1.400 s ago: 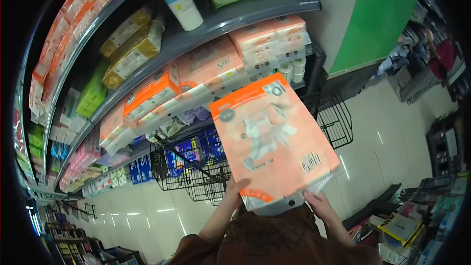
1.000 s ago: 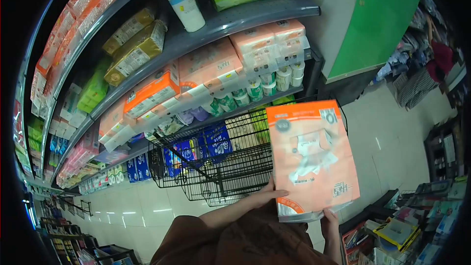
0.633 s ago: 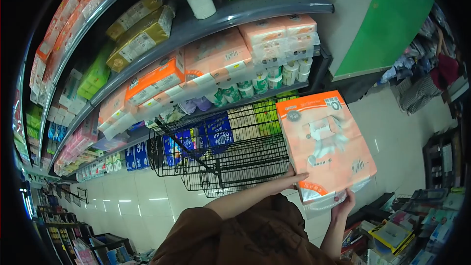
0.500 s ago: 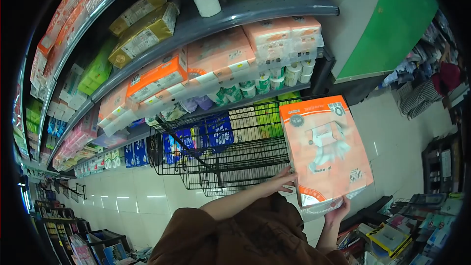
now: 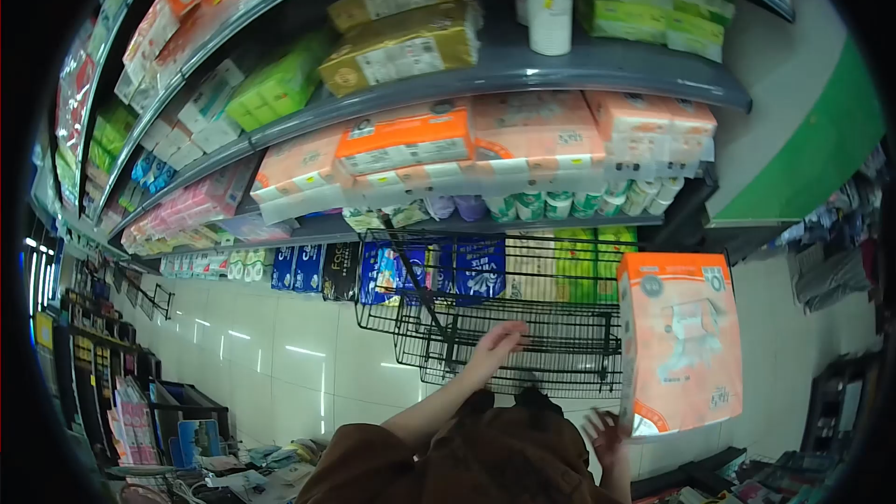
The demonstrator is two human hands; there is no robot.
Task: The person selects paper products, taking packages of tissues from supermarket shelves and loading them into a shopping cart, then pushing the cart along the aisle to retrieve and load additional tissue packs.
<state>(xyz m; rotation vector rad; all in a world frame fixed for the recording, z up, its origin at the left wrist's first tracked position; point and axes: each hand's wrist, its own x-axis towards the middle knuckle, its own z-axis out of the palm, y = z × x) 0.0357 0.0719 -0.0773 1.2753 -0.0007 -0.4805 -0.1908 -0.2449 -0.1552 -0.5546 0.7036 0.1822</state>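
Wearing a loose brown cloth garment point(image 5: 523, 457), the person stands bent over it with both bare forearms reaching forward. The right hand point(image 5: 605, 431) is open, with its fingers apart, and it is just beside the lower left corner of a large peach-coloured plastic pack with a bright orange top band point(image 5: 686, 355). I cannot tell whether a fingertip touches this pack. The left hand point(image 5: 502, 343) is also open and holds nothing; it is over a black wire shopping cart point(image 5: 560, 301), well apart from the pack. The pack is upright in the view, with its printed front visible, at the right end of the cart; what bears its weight I cannot tell.

Under the cart there is a floor of pale shiny tiles point(image 5: 280, 345). Behind the cart, blue plastic packs point(image 5: 481, 266) and green plastic packs point(image 5: 574, 266) are seen through the wires. Above these are small white and green rolls point(image 5: 558, 203), and over them a row of peach-coloured packs point(image 5: 541, 135), with one bright orange pack point(image 5: 406, 145) lying among them. On the grey shelf point(image 5: 635, 70) higher up are two stacked gold packs point(image 5: 411, 51) and a white cylinder with a blue band point(image 5: 549, 9).
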